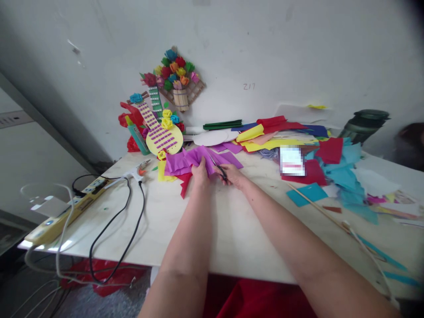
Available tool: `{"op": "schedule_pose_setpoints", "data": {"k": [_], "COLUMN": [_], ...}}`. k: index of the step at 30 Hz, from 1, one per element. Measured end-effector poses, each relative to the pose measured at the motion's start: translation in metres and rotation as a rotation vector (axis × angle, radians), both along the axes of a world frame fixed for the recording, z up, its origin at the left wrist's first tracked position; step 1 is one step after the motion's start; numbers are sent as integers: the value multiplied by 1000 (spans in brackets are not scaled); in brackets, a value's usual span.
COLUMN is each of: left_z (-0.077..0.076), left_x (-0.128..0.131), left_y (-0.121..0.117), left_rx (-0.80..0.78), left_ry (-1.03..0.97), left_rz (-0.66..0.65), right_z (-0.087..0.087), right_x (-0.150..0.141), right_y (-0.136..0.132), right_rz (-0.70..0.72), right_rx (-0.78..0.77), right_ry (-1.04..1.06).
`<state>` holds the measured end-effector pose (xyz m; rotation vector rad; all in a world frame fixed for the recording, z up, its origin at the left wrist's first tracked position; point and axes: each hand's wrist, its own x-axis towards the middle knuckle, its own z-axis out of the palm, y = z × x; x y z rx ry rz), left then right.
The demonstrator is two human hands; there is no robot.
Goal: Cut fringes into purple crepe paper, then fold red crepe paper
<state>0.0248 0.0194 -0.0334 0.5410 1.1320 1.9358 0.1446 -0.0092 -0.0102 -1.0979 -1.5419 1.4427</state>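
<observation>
My left hand is closed on a bunch of purple crepe paper lying on the pale table. My right hand grips black-handled scissors whose blades reach up into the purple paper. Red paper and yellow paper lie under the purple bunch, just left of my left hand.
A paper guitar and a flower bouquet craft lean on the wall behind. A glue gun, black cables and a power strip sit at the left. Coloured paper sheets, a thin wooden stick and a dark bottle fill the right.
</observation>
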Motion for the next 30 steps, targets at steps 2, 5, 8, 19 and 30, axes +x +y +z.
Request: {"op": "schedule_pose_setpoints", "data": {"k": [2,5,8,19,30], "left_z": [1,1,2,0,1], "left_x": [0,1,1,0,1], "left_y": [0,-1,-2,0,-1], "left_rx": [-7,-4,-6,7,24], "left_ry": [-4,-11,-11,-3,-7], "left_rz": [2,0,-6,-5,-6], "right_z": [0,0,1,1,-9], "right_x": [0,0,0,-1,-3], "right_y": [0,-1,-1,-2,6], "right_rz": [-3,-2,1,-9,-8], "right_rx": [-2,-5,3,-4,15], "right_ry": [-2,0,-4,10,79]}}
